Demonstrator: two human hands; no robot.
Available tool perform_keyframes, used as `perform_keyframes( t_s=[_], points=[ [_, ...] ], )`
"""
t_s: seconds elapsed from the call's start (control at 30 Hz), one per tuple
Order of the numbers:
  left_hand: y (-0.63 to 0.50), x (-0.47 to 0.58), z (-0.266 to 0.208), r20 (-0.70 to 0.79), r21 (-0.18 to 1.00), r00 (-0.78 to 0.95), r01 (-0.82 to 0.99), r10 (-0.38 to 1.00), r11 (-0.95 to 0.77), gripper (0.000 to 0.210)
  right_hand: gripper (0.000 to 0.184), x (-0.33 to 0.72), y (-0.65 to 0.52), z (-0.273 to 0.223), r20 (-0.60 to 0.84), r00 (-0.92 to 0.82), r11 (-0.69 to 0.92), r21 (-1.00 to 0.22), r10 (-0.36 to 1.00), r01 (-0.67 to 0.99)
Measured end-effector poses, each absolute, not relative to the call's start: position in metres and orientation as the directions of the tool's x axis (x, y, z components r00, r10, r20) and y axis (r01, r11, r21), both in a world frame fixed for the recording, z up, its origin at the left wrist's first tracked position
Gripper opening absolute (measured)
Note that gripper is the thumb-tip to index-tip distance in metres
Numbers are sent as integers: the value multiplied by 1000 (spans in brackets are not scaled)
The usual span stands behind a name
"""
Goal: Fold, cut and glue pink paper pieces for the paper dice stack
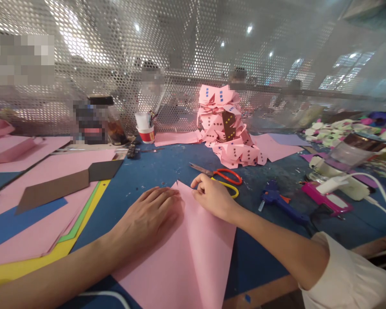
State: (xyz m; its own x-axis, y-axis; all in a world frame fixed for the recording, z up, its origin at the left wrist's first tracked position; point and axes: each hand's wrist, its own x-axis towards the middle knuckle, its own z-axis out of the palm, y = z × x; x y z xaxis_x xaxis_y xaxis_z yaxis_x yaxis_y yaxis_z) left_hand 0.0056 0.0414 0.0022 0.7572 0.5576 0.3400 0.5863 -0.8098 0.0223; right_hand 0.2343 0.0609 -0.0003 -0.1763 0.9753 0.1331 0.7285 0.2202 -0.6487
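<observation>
A large pink paper sheet (167,270) lies slantwise on the blue table in front of me, its far corner pointing away and its right part bulging in a soft bend. Flat on the left part of it rests my left hand (159,210), fingers stretched out near the far corner. My right hand (210,195) has its fingers curled at the sheet's upper right edge and pinches the paper there; the fingertips are partly hidden. Just beyond it lie scissors (225,178) with one red and one yellow handle, blades toward the left.
A blue glue gun (278,201) lies at right, near a pink power strip (328,199) with white cables. Pink folded paper pieces (221,124) with coloured squares are piled at the back. Coloured sheets (58,189) spread at left. A paper cup (146,133) stands by the perforated screen.
</observation>
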Motion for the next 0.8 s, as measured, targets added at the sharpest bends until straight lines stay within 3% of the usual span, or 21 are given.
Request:
perform_keyframes(
  t_s=[0.27,0.37,0.47,0.63,0.8],
  points=[
    [42,7,5,375,189,689,598,620,-779,22,11,236,60,8,135,-173,217,-721,976,659],
    [40,11,8,404,379,498,672,767,-636,31,13,238,60,11,165,-187,245,-765,968,596],
    [45,8,6,331,567,287,701,899,-433,51,13,239,61,13,203,-208,285,-796,957,534],
    [60,1,5,154,899,223,373,963,-230,72,15,241,62,14,273,-220,347,-812,937,469],
    [59,5,27,-150,987,263,99,953,128,82,17,240,60,17,291,-238,367,-839,927,401]
  ],
)
